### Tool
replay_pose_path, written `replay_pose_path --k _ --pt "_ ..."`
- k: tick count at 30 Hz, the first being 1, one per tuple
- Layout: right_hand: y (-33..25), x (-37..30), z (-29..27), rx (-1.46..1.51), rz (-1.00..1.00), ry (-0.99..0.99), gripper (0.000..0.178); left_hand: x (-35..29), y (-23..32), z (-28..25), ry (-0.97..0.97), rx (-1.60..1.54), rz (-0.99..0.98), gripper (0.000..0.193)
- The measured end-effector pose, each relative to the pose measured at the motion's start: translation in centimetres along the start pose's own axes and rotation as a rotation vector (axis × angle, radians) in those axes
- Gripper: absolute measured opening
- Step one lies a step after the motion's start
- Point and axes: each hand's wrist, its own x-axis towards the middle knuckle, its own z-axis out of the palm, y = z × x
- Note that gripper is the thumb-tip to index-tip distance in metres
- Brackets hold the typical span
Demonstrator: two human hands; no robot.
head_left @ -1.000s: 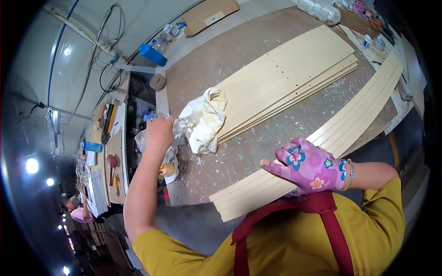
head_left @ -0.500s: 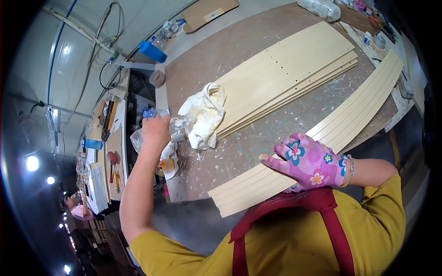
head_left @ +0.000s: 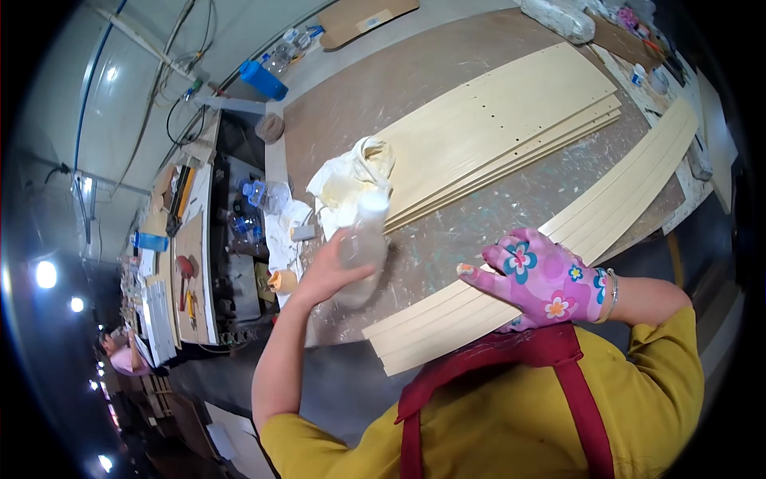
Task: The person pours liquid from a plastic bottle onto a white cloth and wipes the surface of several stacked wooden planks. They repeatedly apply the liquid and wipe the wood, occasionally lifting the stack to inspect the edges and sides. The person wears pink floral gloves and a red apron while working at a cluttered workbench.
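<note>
Gripping a clear bottle (head_left: 365,246), the left hand (head_left: 329,270) is bare and curled around its side; blur hides any marking on it. The bottle is just beyond the left palm, in front of a crumpled white cloth (head_left: 339,191), and well to the left of the right hand (head_left: 536,281). That one, in a pink flowered glove, rests over a long, grooved pale board (head_left: 606,203); whether its fingers close around the edge, I cannot tell. The board runs slantwise beneath the glove, its near end close to the red apron (head_left: 487,359).

Beyond it, on the paint-specked surface (head_left: 471,227), lies a stack of wide boards (head_left: 495,120), the cloth touching its left end. At the far edge, a cardboard piece (head_left: 339,33) bears a pale label (head_left: 373,20), its print too small to read. A blue cup (head_left: 262,80) lies nearby.
</note>
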Motion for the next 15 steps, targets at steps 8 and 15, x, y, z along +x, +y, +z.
replay_pose_path --k 8,15 --pt "-0.6 0.6 -0.4 0.001 0.040 -0.028 0.088 9.1 5.3 9.4 -0.126 -0.619 0.317 0.090" --pt "-0.6 1.1 -0.2 -0.002 0.030 -0.008 0.090 11.7 4.5 13.8 -0.194 -0.506 0.430 0.087"
